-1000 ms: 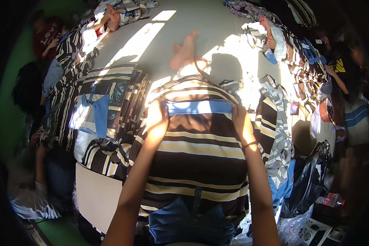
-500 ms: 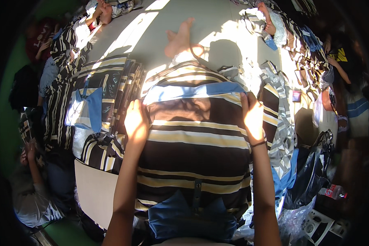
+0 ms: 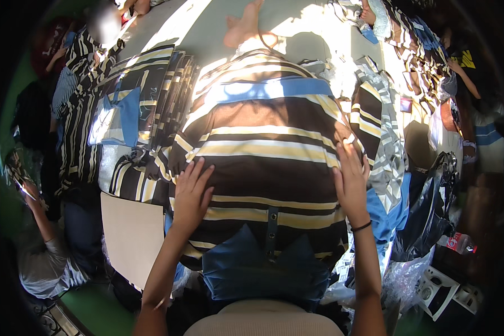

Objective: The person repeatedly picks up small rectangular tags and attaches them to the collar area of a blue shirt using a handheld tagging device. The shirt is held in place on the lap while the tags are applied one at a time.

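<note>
A short polo-style shirt [image 3: 263, 179] in dark brown with yellow and white stripes lies spread before me. Its blue collar [image 3: 263, 269] and short buttoned placket [image 3: 272, 229] are closest to my body, and a blue band [image 3: 280, 88] crosses its far end. My left hand [image 3: 191, 193] rests flat on the shirt's left side, fingers spread. On the right side, my right hand [image 3: 350, 182] also lies flat, its fingers stretched out. Neither hand grips the cloth.
Folded striped shirts in clear bags [image 3: 171, 95] are stacked at left, above a pale board [image 3: 130, 238]. At right are grey-white patterned cloth [image 3: 390, 162], a black plastic bag [image 3: 423, 207], a bottle [image 3: 459, 242] and a white device [image 3: 431, 291]. Other people sit at both sides.
Both hands have let go of the shirt's far blue band and come back toward me. They now lie flat on its sides. The blue band looks straighter.
</note>
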